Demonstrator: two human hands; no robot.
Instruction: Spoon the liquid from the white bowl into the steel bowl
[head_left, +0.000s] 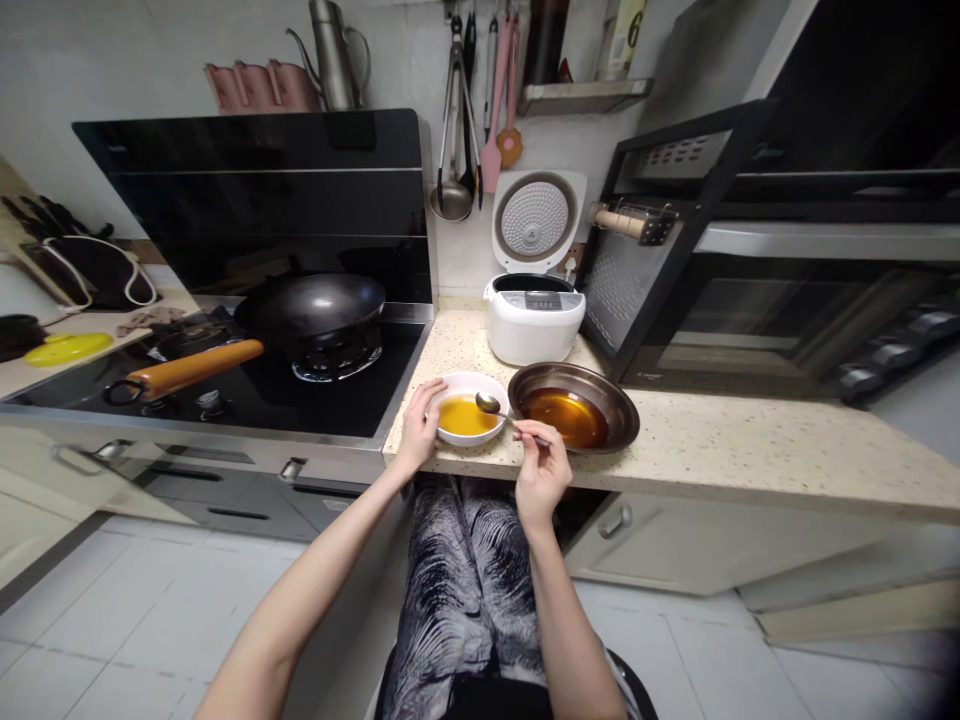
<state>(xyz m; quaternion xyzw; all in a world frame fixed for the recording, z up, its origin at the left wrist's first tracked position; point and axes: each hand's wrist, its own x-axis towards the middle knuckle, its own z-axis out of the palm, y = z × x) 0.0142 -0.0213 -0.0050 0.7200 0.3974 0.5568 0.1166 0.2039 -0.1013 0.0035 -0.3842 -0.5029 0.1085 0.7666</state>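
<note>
A white bowl (501, 384) with yellow liquid stands near the counter's front edge. My left hand (421, 428) steadies it, its fingers gripping the left rim. In my right hand (544, 465) the fingers pinch the handle of a metal spoon (488, 403). The spoon's head is over the bowl's right part, above the liquid. To the right of the bowl, a dark metal basin (625, 415) holds amber-brown liquid. My right hand is in front of the basin's left edge.
A white rice cooker (535, 335) with its lid raised stands behind the bowl and basin. On the left a black wok (311, 305) with a wooden handle sits on the gas stove (300, 408). An oven (757, 310) is on the right; utensils hang above.
</note>
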